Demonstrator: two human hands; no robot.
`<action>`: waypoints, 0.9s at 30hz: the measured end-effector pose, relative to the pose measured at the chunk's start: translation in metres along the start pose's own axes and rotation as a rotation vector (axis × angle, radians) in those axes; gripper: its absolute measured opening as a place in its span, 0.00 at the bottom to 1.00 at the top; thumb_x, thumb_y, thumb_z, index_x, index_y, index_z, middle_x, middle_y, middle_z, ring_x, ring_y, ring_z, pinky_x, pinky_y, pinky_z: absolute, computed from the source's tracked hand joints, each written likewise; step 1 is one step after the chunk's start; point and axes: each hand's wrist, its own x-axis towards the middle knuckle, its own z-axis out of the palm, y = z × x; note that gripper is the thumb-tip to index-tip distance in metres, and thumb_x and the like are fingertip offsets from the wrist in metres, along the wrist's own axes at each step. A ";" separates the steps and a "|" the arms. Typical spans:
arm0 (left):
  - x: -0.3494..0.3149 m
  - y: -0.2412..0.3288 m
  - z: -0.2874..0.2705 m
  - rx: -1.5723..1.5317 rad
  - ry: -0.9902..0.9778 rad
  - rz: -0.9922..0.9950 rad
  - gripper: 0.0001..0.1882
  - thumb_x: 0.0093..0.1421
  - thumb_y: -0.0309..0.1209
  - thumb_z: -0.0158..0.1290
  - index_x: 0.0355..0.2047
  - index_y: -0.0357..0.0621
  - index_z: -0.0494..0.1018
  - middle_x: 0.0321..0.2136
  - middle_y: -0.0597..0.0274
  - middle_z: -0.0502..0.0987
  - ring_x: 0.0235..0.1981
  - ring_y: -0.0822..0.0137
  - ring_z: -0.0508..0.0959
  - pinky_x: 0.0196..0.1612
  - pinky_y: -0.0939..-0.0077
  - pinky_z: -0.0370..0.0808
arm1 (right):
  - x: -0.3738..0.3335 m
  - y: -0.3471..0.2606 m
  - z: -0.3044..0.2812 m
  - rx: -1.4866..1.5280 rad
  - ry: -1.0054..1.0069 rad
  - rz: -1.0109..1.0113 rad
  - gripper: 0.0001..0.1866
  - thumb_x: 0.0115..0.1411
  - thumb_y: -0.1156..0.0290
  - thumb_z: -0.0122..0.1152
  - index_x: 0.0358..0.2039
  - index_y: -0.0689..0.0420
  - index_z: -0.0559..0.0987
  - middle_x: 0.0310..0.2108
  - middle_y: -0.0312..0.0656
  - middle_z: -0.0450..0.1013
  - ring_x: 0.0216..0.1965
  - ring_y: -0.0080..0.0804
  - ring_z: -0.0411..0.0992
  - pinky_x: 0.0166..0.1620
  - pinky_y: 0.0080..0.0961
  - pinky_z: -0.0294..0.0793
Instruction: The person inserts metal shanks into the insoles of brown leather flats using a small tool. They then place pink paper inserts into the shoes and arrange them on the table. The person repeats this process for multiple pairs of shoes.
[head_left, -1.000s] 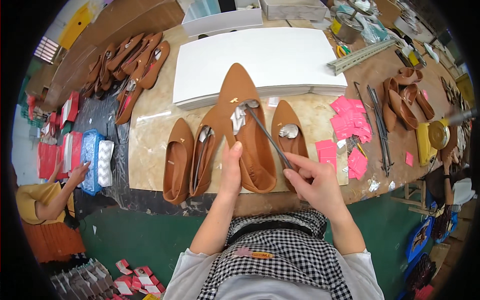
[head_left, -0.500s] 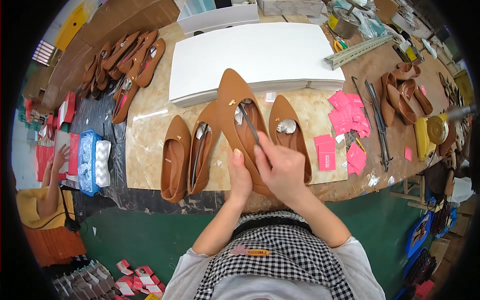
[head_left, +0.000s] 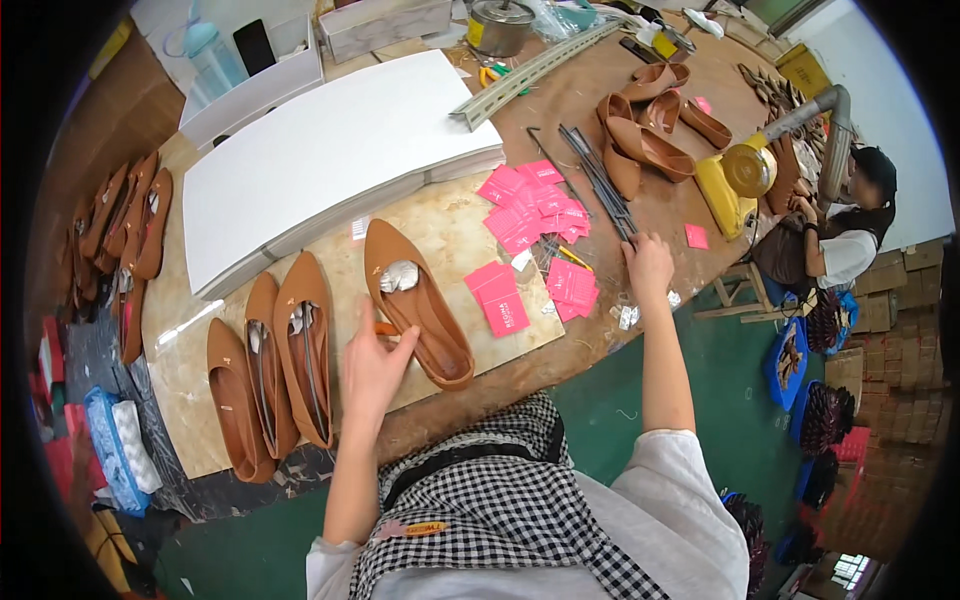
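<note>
A brown pointed flat shoe (head_left: pixel 447 345) with crumpled silver paper in its toe lies at the table's front part. My left hand (head_left: pixel 372 368) is closed on its left side, thumb at the rim. Farther right, my right hand (head_left: pixel 652 268) reaches to the near end of a bundle of thin dark strips (head_left: pixel 597 170), its fingers pinched at the tips. Left of my left hand, a shoe (head_left: pixel 303 350) and its neighbour (head_left: pixel 265 365) each have a dark strip lying inside. The outermost shoe (head_left: pixel 236 410) has no strip in it.
Pink cards (head_left: pixel 497 298) lie between the shoes and strips. A thick white stack of sheets (head_left: pixel 340 160) stands behind, with a slotted metal bar (head_left: pixel 540 72) beside it. More brown shoes (head_left: pixel 645 140) sit at the back right, near a yellow machine (head_left: pixel 722 195) and a seated person (head_left: pixel 845 230).
The shoe that was in my hands now stands in the row at left, a strip inside it. My left hand has gone to the rightmost shoe, my right to the strips. The view has turned right.
</note>
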 end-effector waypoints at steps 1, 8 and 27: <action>0.012 0.000 0.011 0.102 -0.054 -0.046 0.36 0.58 0.33 0.56 0.66 0.33 0.60 0.31 0.54 0.81 0.26 0.65 0.81 0.33 0.72 0.78 | -0.001 0.004 0.003 0.029 -0.024 0.031 0.09 0.62 0.63 0.59 0.36 0.54 0.82 0.34 0.46 0.79 0.32 0.52 0.77 0.38 0.45 0.77; -0.014 -0.045 0.004 -1.515 -0.379 -0.197 0.31 0.65 0.49 0.45 0.57 0.35 0.68 0.48 0.46 0.76 0.38 0.57 0.81 0.38 0.59 0.82 | 0.002 -0.036 -0.069 0.456 0.072 0.193 0.09 0.63 0.65 0.61 0.40 0.55 0.78 0.20 0.43 0.76 0.21 0.42 0.74 0.28 0.38 0.71; -0.025 -0.036 0.004 -0.944 0.224 0.215 0.39 0.69 0.57 0.40 0.65 0.34 0.56 0.56 0.48 0.69 0.56 0.59 0.71 0.60 0.66 0.68 | -0.075 -0.281 -0.201 1.209 -0.391 -0.317 0.15 0.64 0.72 0.59 0.50 0.62 0.80 0.13 0.45 0.68 0.13 0.32 0.66 0.20 0.29 0.63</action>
